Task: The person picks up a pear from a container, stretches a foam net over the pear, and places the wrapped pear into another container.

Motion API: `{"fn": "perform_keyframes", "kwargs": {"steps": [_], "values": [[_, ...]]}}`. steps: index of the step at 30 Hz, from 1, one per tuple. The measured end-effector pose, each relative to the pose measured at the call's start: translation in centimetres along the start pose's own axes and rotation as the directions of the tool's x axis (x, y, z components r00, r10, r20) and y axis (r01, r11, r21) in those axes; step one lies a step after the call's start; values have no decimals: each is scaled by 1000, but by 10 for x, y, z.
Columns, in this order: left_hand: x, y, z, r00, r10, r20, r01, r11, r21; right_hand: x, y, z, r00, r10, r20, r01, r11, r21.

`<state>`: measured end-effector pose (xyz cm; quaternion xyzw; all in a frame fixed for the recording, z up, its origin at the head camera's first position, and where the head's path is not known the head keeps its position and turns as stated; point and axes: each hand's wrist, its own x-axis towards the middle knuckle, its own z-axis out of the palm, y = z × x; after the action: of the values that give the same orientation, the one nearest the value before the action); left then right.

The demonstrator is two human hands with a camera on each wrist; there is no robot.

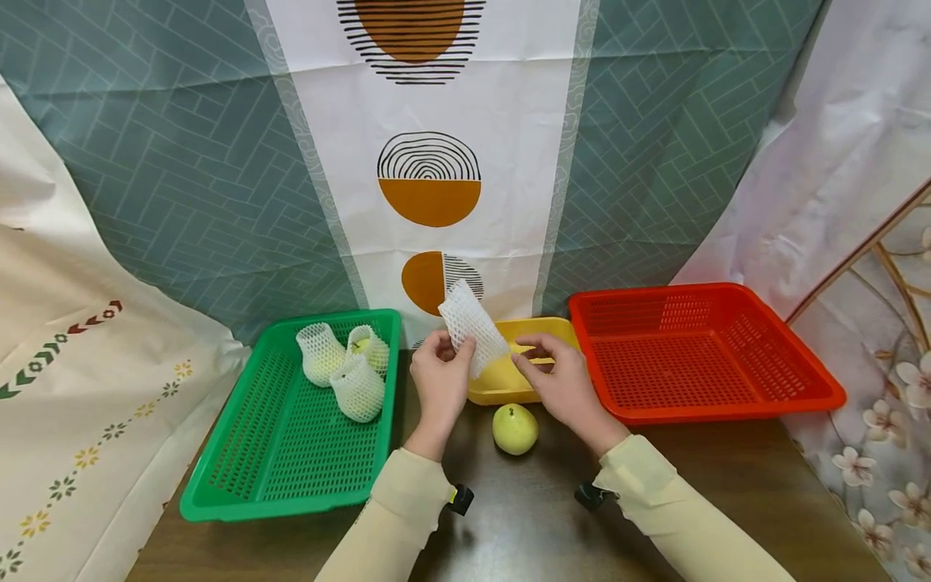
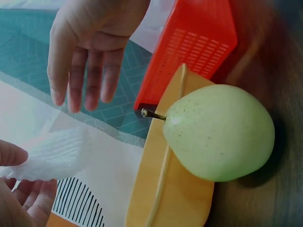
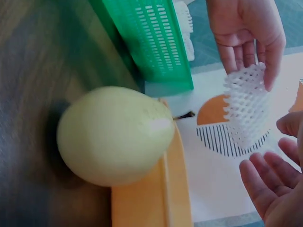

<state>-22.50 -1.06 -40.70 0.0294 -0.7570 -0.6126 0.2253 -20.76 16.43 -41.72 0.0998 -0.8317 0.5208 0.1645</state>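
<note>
My left hand [image 1: 441, 378] pinches a flattened white foam net sleeve [image 1: 469, 323] between thumb and fingers, above the yellow basket. To its right, my right hand [image 1: 556, 380] is held with fingers loosely bent and apart from the sleeve; nothing is in it. Below and between the hands, a yellow-green pear [image 1: 515, 429] stands upright on the table, stem up, just in front of the yellow basket [image 1: 502, 396]. In the right wrist view the foam sleeve [image 3: 248, 106] hangs from the left hand's fingers, and the pear [image 3: 116, 137] fills the middle.
A green basket [image 1: 291, 505] on the left holds several pears in foam sleeves [image 1: 360, 390]. On the right stands a red basket [image 1: 727, 412]. A patterned curtain [image 1: 509, 202] hangs behind the dark wooden table [image 1: 509, 533].
</note>
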Motion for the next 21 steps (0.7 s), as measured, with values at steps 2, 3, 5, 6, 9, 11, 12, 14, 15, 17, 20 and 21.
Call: {"fn": "perform_keyframes", "kwargs": {"steps": [2, 3, 5, 6, 9, 11, 12, 14, 15, 17, 20, 21], "values": [[0, 1, 0, 1000, 13, 0, -13, 1000, -12, -2, 0, 2, 999, 28, 19, -28, 1000, 4], [-1, 2, 0, 1000, 22, 8, -22, 1000, -22, -3, 0, 3, 999, 38, 35, -38, 999, 4], [-3, 3, 0, 998, 47, 36, -45, 998, -46, -4, -1, 5, 997, 46, 63, -46, 999, 3], [-4, 3, 1, 997, 58, 57, -54, 997, -63, -5, -1, 6, 996, 46, 75, -46, 999, 2], [-9, 4, 2, 986, 90, 138, -73, 989, -126, -4, -3, 8, 994, 65, 92, -66, 998, 13], [-11, 4, 3, 976, 101, 195, -68, 983, -169, -4, -3, 9, 991, 86, 99, -90, 995, 38], [-13, 4, 3, 970, 104, 221, -62, 980, -187, -3, -3, 9, 989, 100, 106, -107, 992, 60], [-15, 6, 3, 959, 104, 264, -48, 977, -208, -2, -3, 9, 984, 131, 123, -146, 981, 125], [-17, 9, 2, 954, 104, 281, -44, 976, -212, -1, -3, 9, 980, 147, 135, -168, 972, 163], [-20, 17, -2, 944, 100, 314, -31, 976, -217, 0, -3, 7, 970, 185, 158, -219, 947, 234], [-25, 28, -7, 926, 103, 364, -20, 974, -226, 2, -6, 6, 952, 250, 175, -293, 908, 298], [-26, 32, -9, 917, 106, 385, -16, 973, -230, 2, -6, 6, 947, 267, 178, -311, 899, 309]]}}
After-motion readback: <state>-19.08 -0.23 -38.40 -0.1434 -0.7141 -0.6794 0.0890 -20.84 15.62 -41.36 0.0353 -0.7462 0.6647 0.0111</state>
